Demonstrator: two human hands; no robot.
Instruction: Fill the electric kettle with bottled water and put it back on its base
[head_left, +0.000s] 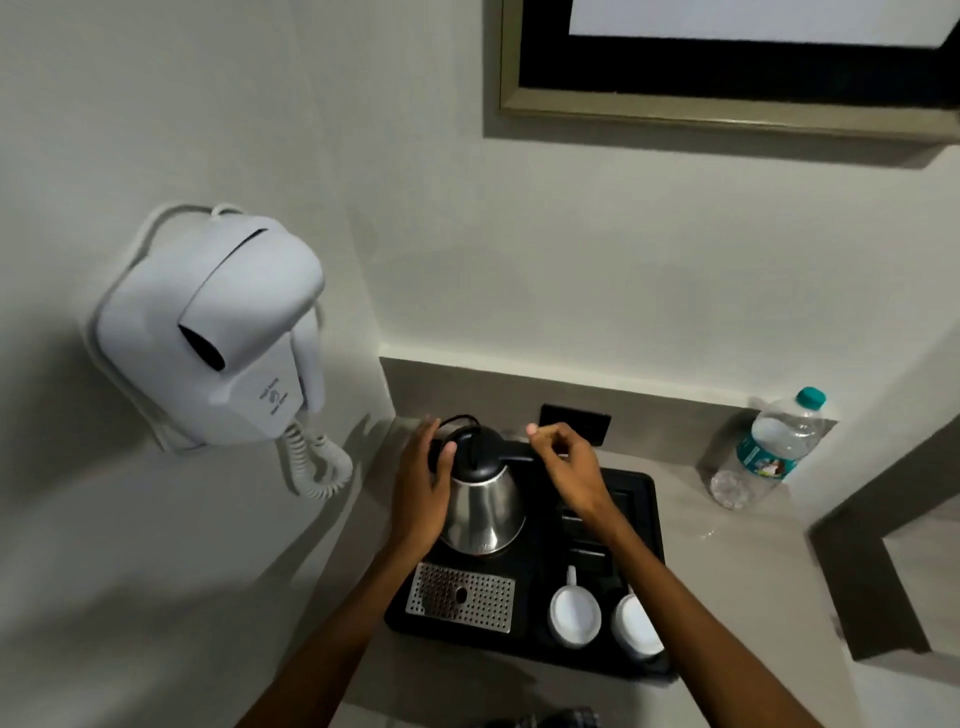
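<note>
Head view: hands (498, 467) flanking kettle (483, 499)

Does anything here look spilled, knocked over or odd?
Nothing stands out. The kettle stands upright on the tray, two cups sit in their slots, and the capped bottle stands at the wall. No spill shows.

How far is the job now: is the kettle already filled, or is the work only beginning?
Nothing looks done yet. The water bottle stands capped on the counter, apart from the tray. In hand: the left hand rests against the kettle, which sits on the tray with its lid shut; the right hand hovers by its handle. Left: opening kettle and bottle, pouring, then setting the kettle on its base.
</note>
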